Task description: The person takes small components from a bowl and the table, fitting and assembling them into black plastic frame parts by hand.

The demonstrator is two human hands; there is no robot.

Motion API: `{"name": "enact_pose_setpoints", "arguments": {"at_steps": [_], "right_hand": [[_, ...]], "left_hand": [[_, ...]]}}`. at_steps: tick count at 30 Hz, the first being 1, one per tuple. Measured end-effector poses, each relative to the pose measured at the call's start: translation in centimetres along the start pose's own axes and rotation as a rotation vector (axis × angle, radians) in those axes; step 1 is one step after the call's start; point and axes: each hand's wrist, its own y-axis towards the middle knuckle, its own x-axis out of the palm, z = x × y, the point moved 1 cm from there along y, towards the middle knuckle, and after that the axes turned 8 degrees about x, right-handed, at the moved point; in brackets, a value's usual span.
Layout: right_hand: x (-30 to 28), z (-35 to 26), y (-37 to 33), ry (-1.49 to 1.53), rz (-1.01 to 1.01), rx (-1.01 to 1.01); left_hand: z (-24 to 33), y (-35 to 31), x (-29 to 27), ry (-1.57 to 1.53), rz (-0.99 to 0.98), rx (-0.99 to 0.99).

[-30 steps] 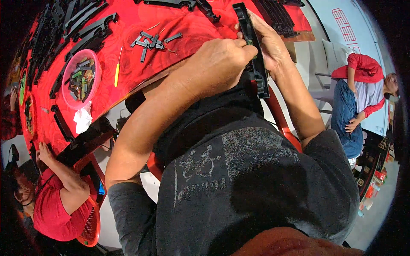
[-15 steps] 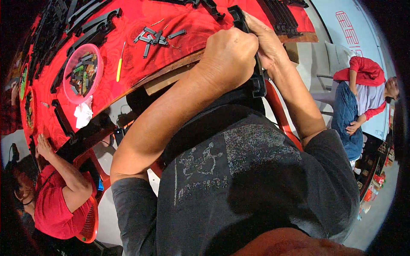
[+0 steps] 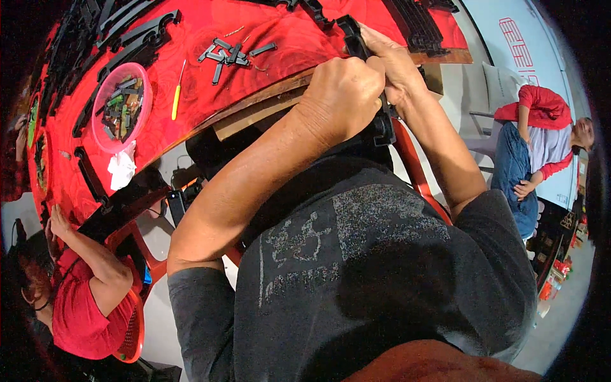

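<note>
A long black plastic part (image 3: 384,129) with a hooked end stands tilted at the table's front edge, between my two hands. My left hand (image 3: 347,89) is closed in a fist against its near side, covering its middle; whether a smaller piece is inside the fist is hidden. From the far right, my right hand (image 3: 396,67) wraps round the same part, thumb side towards the left fist. Several small grey-black strips (image 3: 226,54) lie in a loose heap on the table to the left. Beside them rests a yellow-handled screwdriver (image 3: 175,102).
A pink round basket (image 3: 147,105) of small pieces stands on the red-covered table (image 3: 210,22), with crumpled white tissue (image 3: 123,167) beside it. More long black parts (image 3: 143,41) (image 3: 414,25) lie around. A co-worker in red (image 3: 95,305) sits at left; another person (image 3: 541,140) sits at right.
My left fist has shifted slightly down along the black plastic part, which has moved down a little at its upper end. The co-worker's hand at left has moved slightly.
</note>
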Motion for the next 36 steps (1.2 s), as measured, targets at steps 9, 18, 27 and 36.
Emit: {"name": "enact_pose_setpoints", "arguments": {"at_steps": [9, 18, 27, 36], "right_hand": [[-0.2, 1.0, 1.5, 0.059, -0.089, 0.085], [0.5, -0.2, 1.8, 0.154, -0.070, 0.103], [1.0, 0.2, 1.8, 0.213, -0.187, 0.031], [1.2, -0.2, 1.7, 0.170, -0.232, -0.015]], "left_hand": [[-1.0, -0.9, -0.7, -0.043, 0.115, -0.010], [-2.0, -3.3, 0.2, -0.443, 0.347, -0.281], [-1.6, -2.5, -0.1, -0.294, 0.427, -0.170], [-1.5, -1.9, -0.1, -0.141, 0.371, -0.118]]}}
